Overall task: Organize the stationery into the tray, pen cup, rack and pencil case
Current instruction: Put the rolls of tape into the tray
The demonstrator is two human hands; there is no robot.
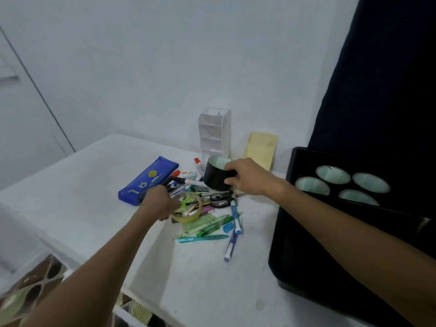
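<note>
Nearly everything is left to sort: pens [203,238], markers [175,179] and scissors [219,199] lie heaped mid-table [94,175], the white rack [214,133] by the far edge looks empty, and the blue pencil case [148,179] lies flat left of the heap. Right hand [245,177] reaches forward, fingers wrapped round the black pen cup [215,177] at the pile's far side. Left hand [160,201] is down in the pile, fingers curled at a clear tape roll [188,210] — grip hard to confirm. Black tray [306,244] waits at the right edge.
</note>
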